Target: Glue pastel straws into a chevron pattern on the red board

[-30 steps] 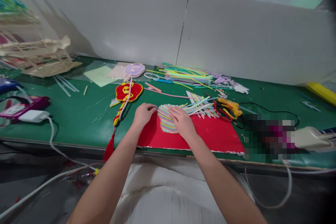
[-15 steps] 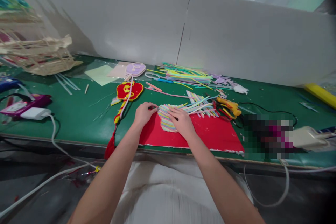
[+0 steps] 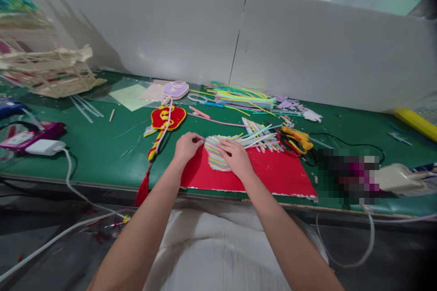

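Note:
A panel of pastel pipe cleaners [image 3: 218, 160] in pink, yellow, blue and white stripes lies on a red board [image 3: 280, 173]. Loose pipe-cleaner ends [image 3: 257, 135] fan out from its upper right. At the panel's upper left edge, my left hand [image 3: 187, 148] is closed, thumb and fingertips pinched on the rim. My right hand [image 3: 238, 157] rests on top of the panel with its fingers stretched out flat, and its palm covers part of the right side. A second striped pipe-cleaner piece [image 3: 248, 126] lies just behind the loose ends.
Left of my hands lies a red and yellow tasselled ornament [image 3: 167, 119], with a lilac one [image 3: 175, 89] behind. A pile of pipe cleaners [image 3: 246, 96] spreads along the back. Yellow-handled pliers [image 3: 297, 138] sit right of the board. A purple power strip [image 3: 37, 138] stands left.

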A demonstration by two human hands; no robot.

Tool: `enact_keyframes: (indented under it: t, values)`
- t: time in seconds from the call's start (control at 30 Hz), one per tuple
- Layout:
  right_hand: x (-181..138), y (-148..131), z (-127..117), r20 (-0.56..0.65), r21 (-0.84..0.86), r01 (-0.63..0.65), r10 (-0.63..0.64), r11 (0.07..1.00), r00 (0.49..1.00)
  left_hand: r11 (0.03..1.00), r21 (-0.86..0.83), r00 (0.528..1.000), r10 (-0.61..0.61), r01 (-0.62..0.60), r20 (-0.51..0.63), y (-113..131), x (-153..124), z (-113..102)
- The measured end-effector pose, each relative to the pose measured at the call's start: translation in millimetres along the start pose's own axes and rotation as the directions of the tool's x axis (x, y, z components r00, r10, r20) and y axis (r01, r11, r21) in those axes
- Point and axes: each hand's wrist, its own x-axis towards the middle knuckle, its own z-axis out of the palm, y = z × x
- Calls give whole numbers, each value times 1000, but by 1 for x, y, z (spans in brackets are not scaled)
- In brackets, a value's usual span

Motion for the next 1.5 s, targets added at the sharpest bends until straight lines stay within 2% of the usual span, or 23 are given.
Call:
enact_keyframes:
  t: [0.57,0.83,1.07,1.33,1.5]
  values:
    - [0,2,2,-8,-1,1,-1,1000,1000,999,33,1000,-4,4,-18,-4,2,3]
    - [0,1,0,0,2,-13,13,1000,1000,998,-5,998,56,-56,24,-7,0,-1]
    - [0,1,1,7,10,-6,6,1000,1000,999,7,999,38,-39,38,-7,2,1]
    - [0,0,2,-11,22,-8,8,1000,1000,1000,-15,992,-14,16,128,-4,12,-2]
    - [0,0,1,-34,41,-18,20,999,999,987,-146,975,-27,60,219,4,21,-4]
